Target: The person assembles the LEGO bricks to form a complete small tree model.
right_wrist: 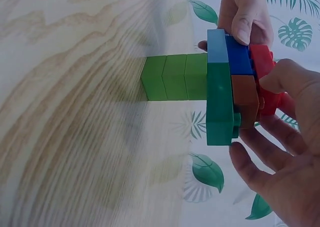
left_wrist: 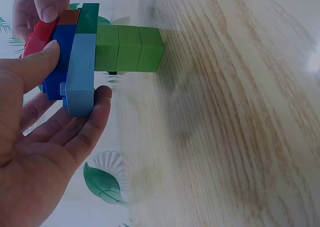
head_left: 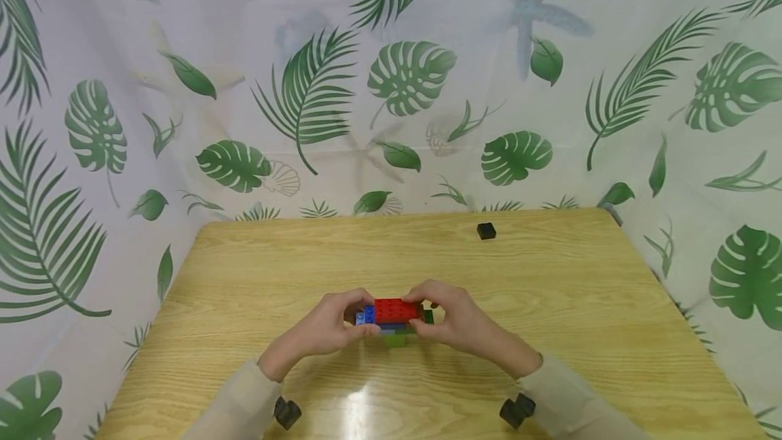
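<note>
On the wooden table stands a toy-brick build, its narrow stack of light green bricks (left_wrist: pixel 130 49) at the base. A light blue brick (left_wrist: pixel 81 72) and a dark green brick (right_wrist: pixel 219 107) lie end to end across that stack. Above them come a blue brick (left_wrist: pixel 64 57) and a brown brick (right_wrist: pixel 245 97), topped by a studded red brick (head_left: pixel 394 309). My left hand (head_left: pixel 326 324) holds the left end, thumb on the blue brick and fingers around the light blue one. From the right, my right hand (head_left: pixel 455 318) grips the red brick, its thumb against the near side.
A small black block (head_left: pixel 486 231) sits near the back edge of the table (head_left: pixel 293 257). Behind and at both sides hangs a white leaf-print cloth (head_left: pixel 342 189). Dark wrist devices show at both sleeves.
</note>
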Tool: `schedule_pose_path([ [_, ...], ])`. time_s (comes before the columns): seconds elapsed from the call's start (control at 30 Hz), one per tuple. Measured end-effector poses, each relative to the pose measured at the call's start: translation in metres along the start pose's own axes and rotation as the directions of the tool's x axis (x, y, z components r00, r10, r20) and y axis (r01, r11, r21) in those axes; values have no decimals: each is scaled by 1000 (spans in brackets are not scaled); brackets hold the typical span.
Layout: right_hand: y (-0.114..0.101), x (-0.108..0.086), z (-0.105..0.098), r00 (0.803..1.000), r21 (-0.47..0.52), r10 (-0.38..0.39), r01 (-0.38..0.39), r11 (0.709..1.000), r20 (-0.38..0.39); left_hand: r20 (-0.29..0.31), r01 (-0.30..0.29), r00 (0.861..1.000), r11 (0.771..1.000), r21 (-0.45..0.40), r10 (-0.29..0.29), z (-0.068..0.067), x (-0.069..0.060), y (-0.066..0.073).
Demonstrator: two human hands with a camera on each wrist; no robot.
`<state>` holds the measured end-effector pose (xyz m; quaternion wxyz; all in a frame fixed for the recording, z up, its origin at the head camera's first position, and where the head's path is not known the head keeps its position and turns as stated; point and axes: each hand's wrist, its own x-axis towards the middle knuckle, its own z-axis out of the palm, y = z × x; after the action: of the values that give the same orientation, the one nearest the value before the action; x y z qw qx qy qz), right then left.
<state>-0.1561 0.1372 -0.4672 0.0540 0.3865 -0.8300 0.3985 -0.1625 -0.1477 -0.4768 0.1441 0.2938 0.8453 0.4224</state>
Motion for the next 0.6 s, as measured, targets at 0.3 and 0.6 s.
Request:
schedule_pose_path([
  [0.3, 1, 0, 1, 999, 15, -25, 25, 1000, 27, -16, -16, 1000, 1000, -12, 15, 2, 1, -1],
  [0.6, 2, -1, 2, 998, 20, -56, 56, 998, 21, -37, -9, 999, 999, -43, 7, 5, 6, 3],
])
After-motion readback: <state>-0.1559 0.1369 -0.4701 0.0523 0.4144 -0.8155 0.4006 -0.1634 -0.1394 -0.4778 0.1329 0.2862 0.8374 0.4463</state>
